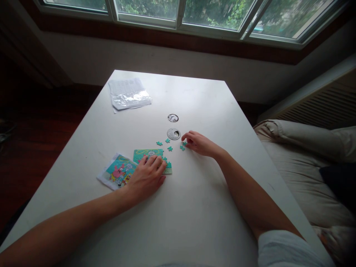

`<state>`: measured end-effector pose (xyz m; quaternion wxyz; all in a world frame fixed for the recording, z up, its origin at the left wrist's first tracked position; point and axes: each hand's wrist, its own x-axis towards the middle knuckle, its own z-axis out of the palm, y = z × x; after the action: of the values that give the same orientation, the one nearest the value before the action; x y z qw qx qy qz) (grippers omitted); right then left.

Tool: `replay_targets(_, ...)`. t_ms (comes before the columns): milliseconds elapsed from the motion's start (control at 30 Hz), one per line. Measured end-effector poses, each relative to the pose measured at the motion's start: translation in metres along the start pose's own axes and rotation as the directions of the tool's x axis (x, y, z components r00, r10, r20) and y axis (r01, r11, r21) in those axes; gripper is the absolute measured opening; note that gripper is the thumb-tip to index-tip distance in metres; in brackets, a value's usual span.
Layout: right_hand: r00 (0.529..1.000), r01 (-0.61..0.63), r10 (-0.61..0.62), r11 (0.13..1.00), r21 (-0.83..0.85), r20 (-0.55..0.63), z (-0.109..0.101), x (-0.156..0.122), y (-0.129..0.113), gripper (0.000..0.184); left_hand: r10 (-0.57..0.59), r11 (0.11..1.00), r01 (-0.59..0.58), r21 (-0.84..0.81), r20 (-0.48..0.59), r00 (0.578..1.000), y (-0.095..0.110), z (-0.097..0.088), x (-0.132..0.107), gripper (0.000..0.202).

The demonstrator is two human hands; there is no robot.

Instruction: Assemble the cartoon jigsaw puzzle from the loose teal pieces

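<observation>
My left hand rests on the jigsaw puzzle, its fingers lying over the middle and hiding part of the picture. The puzzle's right side has a jagged gap in it. Left of it, partly under my left hand and wrist, lies a picture sheet in a clear sleeve, printed with cartoon figures. My right hand is closed at the fingertips on a small green puzzle piece. Just below that sits another loose piece. More green pieces lie scattered between the puzzle and my right hand.
Beyond the pieces, the white table has two round cable holes, the nearer one with a metal ring. Papers in a clear plastic bag lie at the far left. A beige sofa stands along the right side.
</observation>
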<state>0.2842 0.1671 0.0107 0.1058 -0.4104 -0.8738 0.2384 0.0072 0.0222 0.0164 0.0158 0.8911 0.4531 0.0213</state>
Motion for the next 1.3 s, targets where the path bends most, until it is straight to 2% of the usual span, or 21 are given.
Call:
replay_targets(200,1.000,0.012,-0.012,1.000,0.004,0.012,-0.001,0.001,-0.002,0.020,-0.003,1.000,0.003,-0.009,-0.006,1.000,0.000,0.000,0.000,0.039)
replay_targets(367,0.999,0.009,-0.008,1.000,0.026,-0.031,0.002,0.002,0.000,0.018,-0.004,1.000,0.004,-0.016,-0.011,1.000,0.000,0.000,0.000,0.039)
replay_targets(500,0.998,-0.034,0.045,0.982,0.187,-0.054,0.008,0.004,0.002,0.013,-0.004,1.000,0.004,-0.014,-0.010,1.000,0.000,-0.001,0.000,0.039)
replay_targets(633,0.991,-0.086,0.118,0.914,0.395,-0.057,0.013,0.006,0.004,0.022,0.000,1.000,0.000,-0.013,-0.008,1.000,0.000,-0.001,0.000,0.039)
replay_targets(767,0.987,-0.094,0.141,0.883,0.460,-0.070,0.014,0.008,0.008,0.026,0.002,1.000,-0.002,-0.016,-0.003,1.000,0.000,-0.001,0.000,0.038)
replay_targets(1000,0.988,-0.088,0.133,0.894,0.439,-0.073,0.016,0.008,0.009,0.026,-0.001,1.000,0.001,-0.016,-0.009,1.000,-0.001,0.000,0.000,0.038)
replay_targets(1300,0.971,-0.036,0.079,0.981,0.190,-0.225,0.026,0.010,0.000,0.019,-0.008,1.000,0.007,-0.018,-0.005,1.000,0.000,0.000,0.000,0.038)
